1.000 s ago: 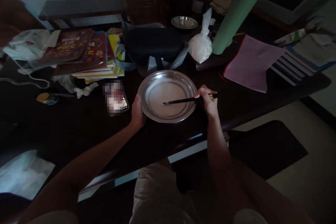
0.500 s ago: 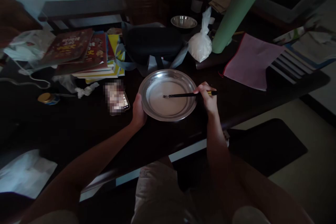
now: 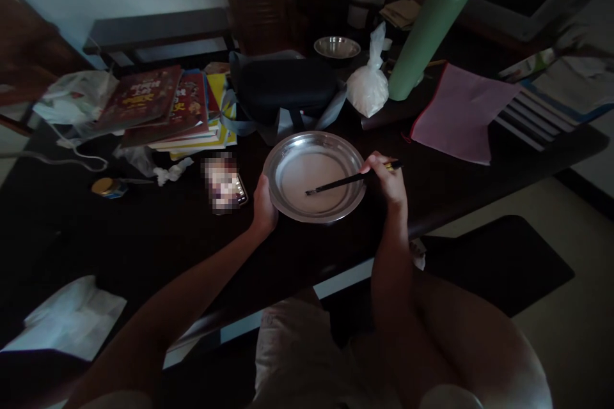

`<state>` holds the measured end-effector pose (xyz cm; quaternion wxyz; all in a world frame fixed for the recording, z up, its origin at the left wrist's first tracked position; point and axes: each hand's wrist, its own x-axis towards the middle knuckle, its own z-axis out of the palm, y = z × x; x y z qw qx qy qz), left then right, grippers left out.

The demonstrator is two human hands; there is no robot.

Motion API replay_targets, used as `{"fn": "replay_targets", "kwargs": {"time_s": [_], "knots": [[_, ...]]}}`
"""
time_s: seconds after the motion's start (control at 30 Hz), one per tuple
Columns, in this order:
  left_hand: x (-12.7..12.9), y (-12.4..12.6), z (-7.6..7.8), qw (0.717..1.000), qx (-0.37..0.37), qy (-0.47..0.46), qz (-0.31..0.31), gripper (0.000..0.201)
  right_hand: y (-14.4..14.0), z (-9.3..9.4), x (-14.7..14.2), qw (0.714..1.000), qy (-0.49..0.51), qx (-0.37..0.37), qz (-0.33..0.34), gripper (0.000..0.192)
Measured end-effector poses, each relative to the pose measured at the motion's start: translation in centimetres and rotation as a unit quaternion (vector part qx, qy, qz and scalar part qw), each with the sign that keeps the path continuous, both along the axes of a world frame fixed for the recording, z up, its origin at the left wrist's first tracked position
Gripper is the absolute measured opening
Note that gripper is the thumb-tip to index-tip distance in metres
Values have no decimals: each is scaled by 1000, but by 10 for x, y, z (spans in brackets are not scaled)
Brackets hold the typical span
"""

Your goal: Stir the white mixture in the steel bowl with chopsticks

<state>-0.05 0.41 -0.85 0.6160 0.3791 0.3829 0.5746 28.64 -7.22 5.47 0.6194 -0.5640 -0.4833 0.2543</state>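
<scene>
One steady bowl should help: the left hand grips its left side; the right hand pinches a black stick reaching inside.

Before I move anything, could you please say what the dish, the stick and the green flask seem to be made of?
Dish: metal, probably stainless steel, polished, given its bright reflections.
Stick: dark, perhaps lacquered wood or plastic; too dim to tell.
Flask: probably metal; matt green body, shiny silvery top.
</scene>
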Motion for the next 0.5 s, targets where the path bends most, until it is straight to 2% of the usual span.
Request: {"fn": "replay_targets", "kwargs": {"time_s": [0.2, 0.37, 0.5], "knots": [[0, -2, 1, 999, -3, 33, 10, 53, 3, 0, -4, 997, -1, 35, -68, 62], [0, -4, 0, 999, -17, 34, 17, 52, 0, 1, -7, 1000, -22, 11, -14, 59], [0, -3, -3, 999, -30, 35, 21, 51, -4, -1, -6, 998, -23, 30, -60, 62]]}}
